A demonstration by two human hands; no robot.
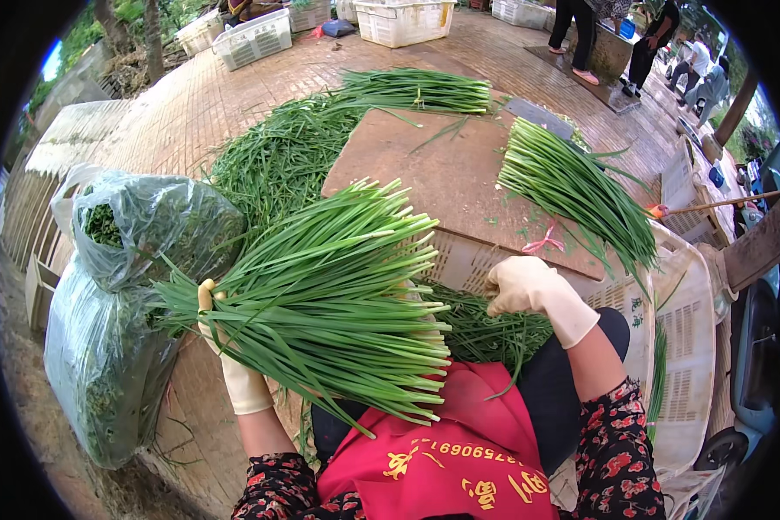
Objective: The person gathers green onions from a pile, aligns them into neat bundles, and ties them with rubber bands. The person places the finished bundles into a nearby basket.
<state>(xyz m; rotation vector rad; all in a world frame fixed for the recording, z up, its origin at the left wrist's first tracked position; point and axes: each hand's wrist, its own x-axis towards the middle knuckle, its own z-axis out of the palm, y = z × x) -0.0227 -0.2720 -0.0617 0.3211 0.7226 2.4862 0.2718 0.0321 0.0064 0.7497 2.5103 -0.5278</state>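
My left hand [206, 298], in a cream rubber glove, grips a large fanned bunch of garlic chives [338, 292] near its leafy end. The pale cut stems point right, above my red apron [442, 448], which bears yellow writing. My right hand [526, 286], gloved alike, hovers apart from the bunch with curled fingers. Its palm side is hidden, so I cannot tell if anything is inside. Loose green leaves [494, 328] lie below it. Ahead is a wooden board [422, 162] on a plastic crate [465, 260], with pink ties [546, 242] near its front edge.
Another chive bundle [572, 188] lies on the board's right, beside a dark blade [539, 117]. A tied bundle [422, 91] rests at the back, near a leaf heap [279, 162]. Stuffed plastic bags [110, 364] stand left. A white crate [682, 344] is right; people stand far off.
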